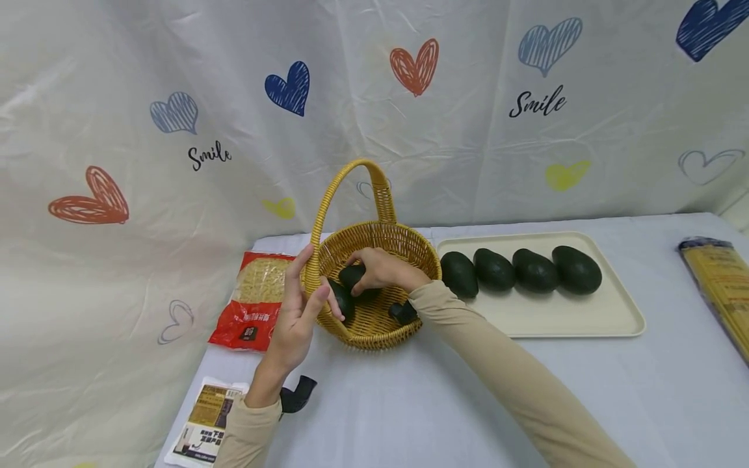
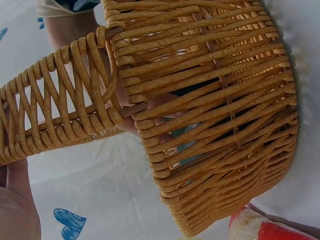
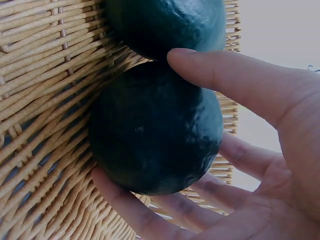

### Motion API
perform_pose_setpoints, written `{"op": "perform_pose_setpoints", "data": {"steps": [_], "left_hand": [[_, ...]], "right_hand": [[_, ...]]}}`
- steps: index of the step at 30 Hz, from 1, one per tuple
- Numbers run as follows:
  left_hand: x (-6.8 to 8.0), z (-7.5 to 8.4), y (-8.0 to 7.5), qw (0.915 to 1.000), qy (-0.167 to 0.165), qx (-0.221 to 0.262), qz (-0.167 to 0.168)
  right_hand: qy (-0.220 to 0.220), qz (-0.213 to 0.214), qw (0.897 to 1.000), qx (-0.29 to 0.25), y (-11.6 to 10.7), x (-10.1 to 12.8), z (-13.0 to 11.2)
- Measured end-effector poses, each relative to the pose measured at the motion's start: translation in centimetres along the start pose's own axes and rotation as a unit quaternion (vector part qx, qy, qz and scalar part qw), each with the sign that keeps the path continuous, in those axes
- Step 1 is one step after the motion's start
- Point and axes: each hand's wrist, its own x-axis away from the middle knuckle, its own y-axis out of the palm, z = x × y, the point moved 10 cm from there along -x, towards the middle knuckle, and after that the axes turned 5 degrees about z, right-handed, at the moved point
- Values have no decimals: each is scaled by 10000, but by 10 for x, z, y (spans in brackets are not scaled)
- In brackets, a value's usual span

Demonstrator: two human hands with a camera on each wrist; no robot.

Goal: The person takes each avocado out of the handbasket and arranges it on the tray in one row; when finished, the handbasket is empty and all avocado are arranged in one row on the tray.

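Observation:
A yellow woven basket (image 1: 380, 335) with a tall arched handle stands on the table. Inside it, my right hand (image 1: 383, 268) grips a dark green avocado (image 3: 155, 132), thumb on one side and fingers around the other. Touching that fruit is a second avocado (image 1: 342, 302), near the basket's left wall. My left hand (image 1: 292, 325) is at the left side of the basket, by the foot of the handle, with index finger and thumb extended. In the left wrist view the handle (image 2: 55, 95) partly hides this hand (image 2: 17, 210), and the basket slats mostly cover the avocados.
Right of the basket, a cream tray (image 1: 573, 318) bears several avocados (image 1: 535, 270) in a row. A red pasta bag (image 1: 251, 312) lies at the left, with a white packet (image 1: 201, 422) nearer. Yellow pasta in a long pack (image 1: 716, 279) lies at the far right.

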Motion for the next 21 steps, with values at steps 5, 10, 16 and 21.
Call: {"op": "perform_pose_setpoints", "data": {"steps": [5,10,16,21], "left_hand": [[-1,1,2,10000,29,-30,-16],[-1,0,3,10000,13,-20,-17],[1,0,3,10000,-66,-51,4],[2,1,1,9999,-40,-121,52]], "right_hand": [[-172,150,9997,96,-7,4,-4],[-412,349,9984,193,-24,14,-16],[-732,627,9951,239,-51,41,-29],[-833,916,9923,-8,-79,74,-27]]}}
